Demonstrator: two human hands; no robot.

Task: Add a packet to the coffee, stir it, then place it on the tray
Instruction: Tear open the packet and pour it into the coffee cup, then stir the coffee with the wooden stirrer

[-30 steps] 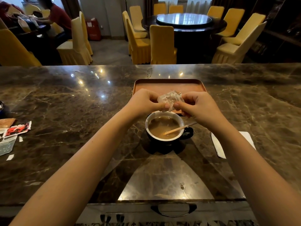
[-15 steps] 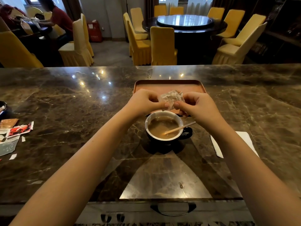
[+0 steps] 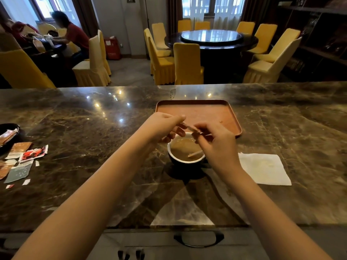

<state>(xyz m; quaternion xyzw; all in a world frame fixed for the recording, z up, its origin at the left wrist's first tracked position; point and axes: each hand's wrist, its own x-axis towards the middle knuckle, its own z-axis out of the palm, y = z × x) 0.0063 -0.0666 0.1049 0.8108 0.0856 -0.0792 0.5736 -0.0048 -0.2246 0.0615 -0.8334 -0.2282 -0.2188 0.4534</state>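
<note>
A dark cup [image 3: 185,163] with a white inside holds milky coffee, and a wooden stir stick [image 3: 195,153] leans in it. Just above the cup's far rim, my left hand [image 3: 165,126] and my right hand [image 3: 217,143] pinch a small packet [image 3: 190,127] between them. The packet is seen edge-on and blurred, tilted down toward the cup. The brown tray [image 3: 206,113] lies directly behind the cup, with only a small crumb on it.
A white napkin [image 3: 264,168] lies right of the cup. Torn wrappers [image 3: 22,160] and a dark dish [image 3: 8,135] sit at the counter's left edge. Beyond the counter stand yellow chairs, a round table and a seated person.
The packet was held flat and upright between both hands; now it is turned edge-on and tipped toward the cup, and my hands have shifted slightly apart and lower.
</note>
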